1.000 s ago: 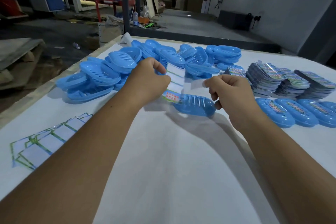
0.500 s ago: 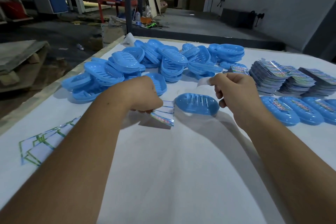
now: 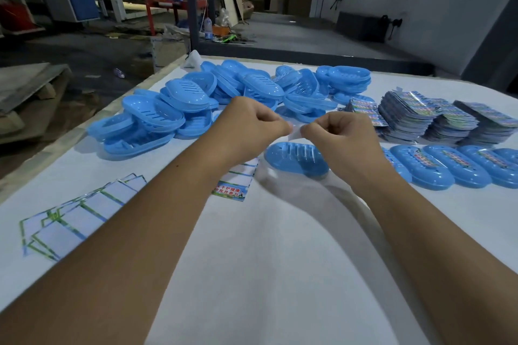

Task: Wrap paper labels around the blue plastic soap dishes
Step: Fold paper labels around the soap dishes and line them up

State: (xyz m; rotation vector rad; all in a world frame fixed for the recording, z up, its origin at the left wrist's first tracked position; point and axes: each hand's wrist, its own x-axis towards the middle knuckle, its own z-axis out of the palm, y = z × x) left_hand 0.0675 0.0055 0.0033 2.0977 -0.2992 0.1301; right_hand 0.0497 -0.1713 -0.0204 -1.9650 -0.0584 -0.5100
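A single blue soap dish (image 3: 294,161) lies upside down on the white table, just below my two hands. Left of it a printed paper label (image 3: 235,180) lies flat on the table, partly under my left forearm. My left hand (image 3: 252,126) and my right hand (image 3: 339,134) are held close together above the dish, fingers curled. Between them they pinch a small white paper strip (image 3: 295,132), one hand at each end.
A heap of unlabelled blue dishes (image 3: 201,98) fills the far left of the table. Stacks of printed labels (image 3: 420,117) stand at the right, with a row of labelled dishes (image 3: 454,166) in front of them. Several white sheets (image 3: 75,213) lie near the left edge.
My left hand has laid the printed label on the table and come up to my right hand. Both now pinch the small white strip that the right hand was holding.
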